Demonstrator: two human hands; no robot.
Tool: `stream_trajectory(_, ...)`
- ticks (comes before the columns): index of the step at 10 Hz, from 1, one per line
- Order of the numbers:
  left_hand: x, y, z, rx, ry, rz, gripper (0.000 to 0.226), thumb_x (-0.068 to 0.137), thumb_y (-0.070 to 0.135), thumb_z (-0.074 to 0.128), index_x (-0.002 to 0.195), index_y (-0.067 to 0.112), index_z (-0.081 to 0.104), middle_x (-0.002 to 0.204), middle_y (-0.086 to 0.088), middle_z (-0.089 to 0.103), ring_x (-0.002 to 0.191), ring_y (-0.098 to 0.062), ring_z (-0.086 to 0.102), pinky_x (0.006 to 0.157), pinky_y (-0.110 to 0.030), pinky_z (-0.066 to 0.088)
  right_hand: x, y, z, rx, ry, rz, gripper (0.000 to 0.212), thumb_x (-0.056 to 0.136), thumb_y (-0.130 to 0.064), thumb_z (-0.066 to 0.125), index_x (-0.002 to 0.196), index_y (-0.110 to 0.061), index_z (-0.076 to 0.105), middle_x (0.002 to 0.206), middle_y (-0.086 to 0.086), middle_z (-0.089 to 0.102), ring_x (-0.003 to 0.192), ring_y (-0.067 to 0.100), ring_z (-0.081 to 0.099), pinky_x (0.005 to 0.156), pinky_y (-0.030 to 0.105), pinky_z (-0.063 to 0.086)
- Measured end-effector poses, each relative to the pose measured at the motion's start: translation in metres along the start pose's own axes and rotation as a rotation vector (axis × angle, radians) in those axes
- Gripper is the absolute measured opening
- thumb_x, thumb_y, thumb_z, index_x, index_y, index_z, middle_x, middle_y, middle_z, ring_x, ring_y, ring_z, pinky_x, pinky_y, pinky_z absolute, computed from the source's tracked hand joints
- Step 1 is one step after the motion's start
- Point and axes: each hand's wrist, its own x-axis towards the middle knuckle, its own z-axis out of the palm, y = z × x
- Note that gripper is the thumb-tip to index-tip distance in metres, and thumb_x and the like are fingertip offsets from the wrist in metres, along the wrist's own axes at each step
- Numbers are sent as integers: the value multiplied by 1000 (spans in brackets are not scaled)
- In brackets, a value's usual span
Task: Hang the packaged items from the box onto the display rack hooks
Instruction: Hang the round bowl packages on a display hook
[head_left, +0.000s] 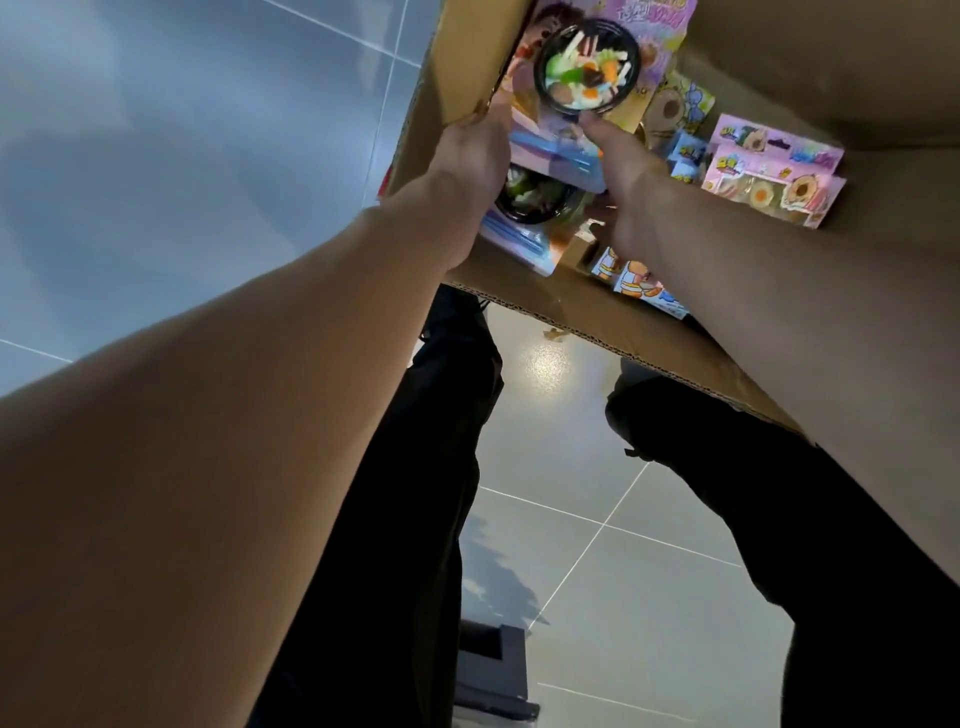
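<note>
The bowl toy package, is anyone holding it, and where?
Yes. Both hands hold the bowl toy package over the cardboard box: the left hand grips its left edge, the right hand its lower edge below the bowl.

Single head-worn view, wide-angle, looking steeply down past both forearms. Very close in: arms fill the lower left and right of frame. Open cardboard box sits at top centre, its near edge crossing mid-frame, interior visible from above. Grey tiled floor fills the left side and bottom centre. Horizon tilted; edges blurred.
</note>
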Motion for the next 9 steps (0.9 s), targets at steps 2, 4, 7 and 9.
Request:
stream_trajectory(2, 22, -9, -2, -92, 0, -40, 33, 107, 41, 32, 119, 19, 54, 113, -3, 61, 112, -23, 55, 105, -29, 45, 4, -1, 7, -58, -49, -71, 117, 53, -65, 84, 151, -19, 38, 151, 4, 49, 133, 25, 52, 108, 42, 43)
stream_trajectory(4, 26, -27, -6, -103, -22, 9, 39, 103, 29, 47, 133, 8, 58, 112, -3, 57, 106, -23, 59, 62, -22, 44, -6, 15, 1, -12, 37, -113, 48, 84, -23, 80, 118, -17, 47, 121, 2, 65, 105, 24, 67, 76, 37, 60)
stream_trajectory(7, 0, -17, -17, -186, 36, 62, 21, 98, 24, 54, 78, 17, 52, 76, 5, 51, 70, -14, 49, 58, -20, 40, -40, 30, -31, 118, 41, -165, 41, 88, -20, 76, 123, -14, 55, 114, 2, 72, 101, 22, 71, 69, 33, 60)
stream_trajectory(9, -24, 2, -4, -31, 106, 7, 67, 77, 74, 56, 121, 24, 64, 114, 4, 67, 107, -20, 62, 98, -37, 47, -74, 52, -55, 266, -70, -226, 33, 88, -14, 75, 120, -15, 64, 112, 1, 76, 96, 21, 74, 63, 27, 58)
